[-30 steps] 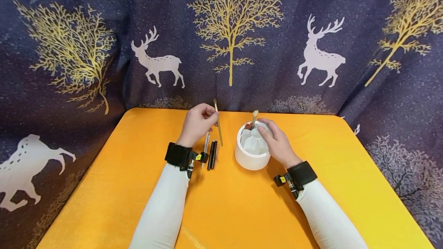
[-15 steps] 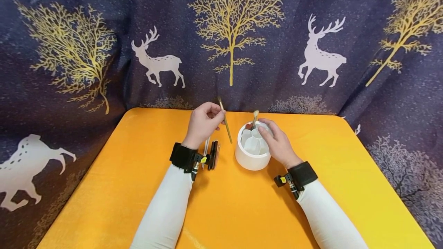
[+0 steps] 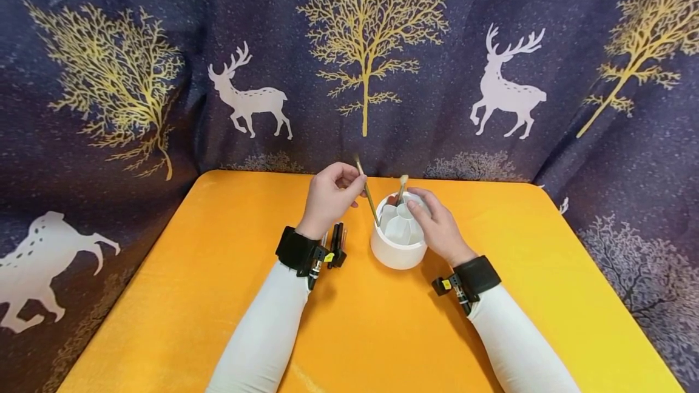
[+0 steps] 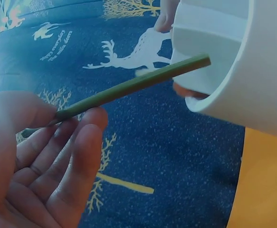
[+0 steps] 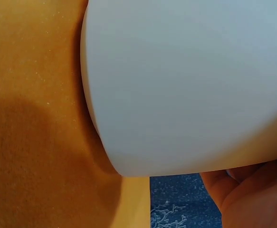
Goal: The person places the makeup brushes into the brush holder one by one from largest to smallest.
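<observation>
On orange tabletop [image 3: 382, 332]: left hand [image 3: 330, 196] pinches slim olive-green brush [image 3: 369, 194], tip at rim of white round divided holder [image 3: 398, 246]. Right hand [image 3: 439, 229] grasps holder wall. One brush [image 3: 401, 188] already inside; several dark pens [image 3: 337, 236] beneath left grip remain.

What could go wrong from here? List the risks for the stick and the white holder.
1. The left hand pinches the thin stick only near its top, so its tip could catch the white holder rim and slip.
2. The brush already standing inside could get knocked.
3. The right hand only steadies the holder, which might tip.
</observation>
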A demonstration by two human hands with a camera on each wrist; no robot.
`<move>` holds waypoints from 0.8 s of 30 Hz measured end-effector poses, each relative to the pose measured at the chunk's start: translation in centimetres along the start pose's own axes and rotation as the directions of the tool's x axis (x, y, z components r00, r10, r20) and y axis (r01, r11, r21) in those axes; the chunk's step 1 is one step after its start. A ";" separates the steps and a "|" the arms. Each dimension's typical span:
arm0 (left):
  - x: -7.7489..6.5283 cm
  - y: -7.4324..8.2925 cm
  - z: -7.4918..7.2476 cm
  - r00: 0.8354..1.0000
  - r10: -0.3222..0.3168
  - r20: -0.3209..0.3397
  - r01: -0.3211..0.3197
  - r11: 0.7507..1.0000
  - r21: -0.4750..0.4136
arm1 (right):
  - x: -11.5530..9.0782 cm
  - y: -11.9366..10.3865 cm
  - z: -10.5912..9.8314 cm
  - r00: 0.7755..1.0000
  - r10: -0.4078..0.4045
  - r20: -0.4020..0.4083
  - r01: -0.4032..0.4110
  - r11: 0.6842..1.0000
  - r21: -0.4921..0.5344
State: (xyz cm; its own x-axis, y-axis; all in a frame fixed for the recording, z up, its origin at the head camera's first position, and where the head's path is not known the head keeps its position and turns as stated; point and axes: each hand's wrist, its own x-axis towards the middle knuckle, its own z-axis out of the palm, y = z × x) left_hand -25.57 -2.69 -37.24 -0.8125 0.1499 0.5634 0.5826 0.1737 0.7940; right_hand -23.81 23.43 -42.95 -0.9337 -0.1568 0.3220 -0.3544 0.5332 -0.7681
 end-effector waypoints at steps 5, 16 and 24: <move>-0.2 0.3 0.5 1.000 0.019 0.014 -0.019 1.000 0.014 | -0.1 0.0 0.0 1.000 -0.004 -0.002 0.004 1.000 -0.003; -0.3 0.1 1.1 0.996 0.022 0.090 -0.029 0.997 0.078 | 0.0 -0.1 0.1 1.000 0.008 -0.001 -0.008 1.000 -0.010; -0.4 0.5 1.3 0.992 0.019 0.128 -0.045 0.979 0.201 | -0.1 0.0 0.1 1.000 0.016 0.002 -0.016 1.000 -0.016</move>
State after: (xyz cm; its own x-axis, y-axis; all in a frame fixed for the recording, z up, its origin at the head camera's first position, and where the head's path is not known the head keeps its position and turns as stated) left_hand -24.94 -1.36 -37.39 -0.7917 0.2764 0.5448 0.6109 0.3591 0.7056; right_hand -23.75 23.38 -43.02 -0.9393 -0.1502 0.3086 -0.3388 0.5489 -0.7641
